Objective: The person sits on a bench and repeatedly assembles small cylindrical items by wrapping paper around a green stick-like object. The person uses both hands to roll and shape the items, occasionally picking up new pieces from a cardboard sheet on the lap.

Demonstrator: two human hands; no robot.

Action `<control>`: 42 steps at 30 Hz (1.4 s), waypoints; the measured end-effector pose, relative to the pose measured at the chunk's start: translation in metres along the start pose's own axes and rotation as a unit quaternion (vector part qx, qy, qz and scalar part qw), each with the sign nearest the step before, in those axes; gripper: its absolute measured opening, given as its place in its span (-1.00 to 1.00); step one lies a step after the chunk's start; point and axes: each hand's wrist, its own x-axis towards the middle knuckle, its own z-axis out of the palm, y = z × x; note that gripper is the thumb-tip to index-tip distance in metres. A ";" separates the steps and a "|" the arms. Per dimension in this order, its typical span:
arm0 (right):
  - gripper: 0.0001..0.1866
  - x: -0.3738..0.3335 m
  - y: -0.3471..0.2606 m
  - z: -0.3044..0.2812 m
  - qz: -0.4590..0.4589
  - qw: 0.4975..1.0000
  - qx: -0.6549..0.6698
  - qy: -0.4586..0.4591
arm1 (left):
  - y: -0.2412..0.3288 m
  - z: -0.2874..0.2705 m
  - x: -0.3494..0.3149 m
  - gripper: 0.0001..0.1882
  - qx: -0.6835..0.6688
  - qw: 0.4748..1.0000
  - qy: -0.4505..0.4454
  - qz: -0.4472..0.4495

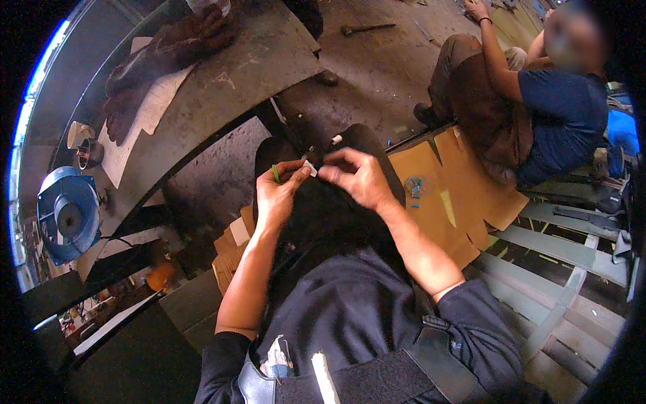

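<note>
Above my lap, my left hand [278, 193] pinches a small white piece [309, 168] between thumb and forefinger; what it is exactly is too small to make out. A bright green band [275, 174] circles one of its fingers. My right hand [359, 176] is bent close beside the white piece, its fingertips smeared by motion, so whether they touch it I cannot tell. Just beyond the hands, a short white cylinder [336, 139] lies near my right knee on the dark cloth.
To the left, a dark metal table [235, 87] bears brown work gloves [168, 54] and a blue fan-like machine [68, 214] stands by it. On the right lies flattened cardboard [431, 182] with small blue bits [414, 187]. A seated co-worker [558, 108] is beyond, near slatted metal bars [538, 249].
</note>
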 end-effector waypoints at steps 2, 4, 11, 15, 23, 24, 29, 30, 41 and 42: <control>-0.68 -0.010 0.000 0.012 -0.005 1.000 -0.009 -0.014 | -0.001 0.005 0.000 -0.73 -0.015 1.000 -0.007 0.010; -0.70 -0.014 -0.006 0.018 -0.030 0.997 -0.058 0.034 | 0.000 0.009 -0.001 -0.70 -0.023 0.999 -0.011 0.046; -0.80 -0.018 0.002 0.029 -0.144 0.977 -0.122 0.102 | -0.006 0.014 -0.004 -0.61 -0.017 0.998 -0.031 0.044; -0.79 -0.017 0.002 0.026 -0.193 0.962 -0.161 0.105 | -0.012 0.019 -0.002 -0.61 -0.033 0.998 -0.004 0.050; -0.80 -0.019 -0.001 0.025 -0.113 0.989 -0.048 0.087 | -0.004 0.022 -0.005 -0.71 -0.051 0.998 -0.008 0.023; -0.80 -0.019 0.001 0.023 -0.114 0.989 -0.052 0.084 | -0.004 0.021 -0.005 -0.74 -0.041 0.999 -0.007 0.017; -0.71 -0.017 0.006 0.019 -0.034 0.996 0.079 0.034 | -0.007 0.015 -0.005 -0.71 -0.065 0.996 -0.057 0.025; -0.70 -0.017 0.005 0.017 -0.020 0.996 0.086 0.018 | -0.006 0.014 -0.007 -0.72 -0.074 0.995 -0.066 0.030; -0.79 -0.023 -0.014 0.016 -0.013 0.991 0.135 0.011 | 0.001 0.014 -0.014 -0.79 -0.092 0.995 -0.033 -0.011; -0.82 -0.026 -0.018 0.019 -0.013 0.988 0.153 0.024 | -0.001 0.014 -0.013 -0.79 -0.093 0.995 -0.034 0.001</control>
